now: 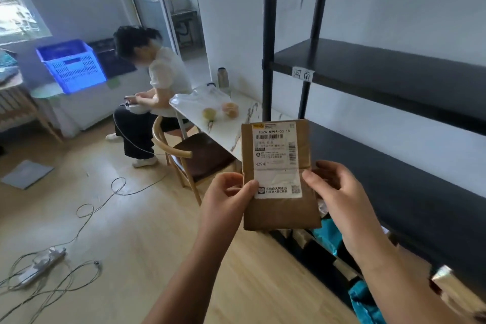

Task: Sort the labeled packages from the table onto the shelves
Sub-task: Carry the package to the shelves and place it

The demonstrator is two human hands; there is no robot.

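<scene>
I hold a flat brown paper package (278,209) upright in front of me, its white shipping label (276,158) facing me. My left hand (226,200) pinches its left edge and my right hand (339,192) grips its right edge. To the right stands a black shelf unit (394,71) with a handwritten paper tag (303,74) on the front of the upper board. The lower board (410,179) lies just beyond the package. Below my right arm, several teal and dark packages (328,237) sit at the foot of the shelves.
A person sits on the far side of a white table (218,123) with fruit in a plastic bag. A wooden chair (192,158) stands at the table. Cables and a power strip (42,263) lie on the floor at left. A blue crate (71,66) sits far left.
</scene>
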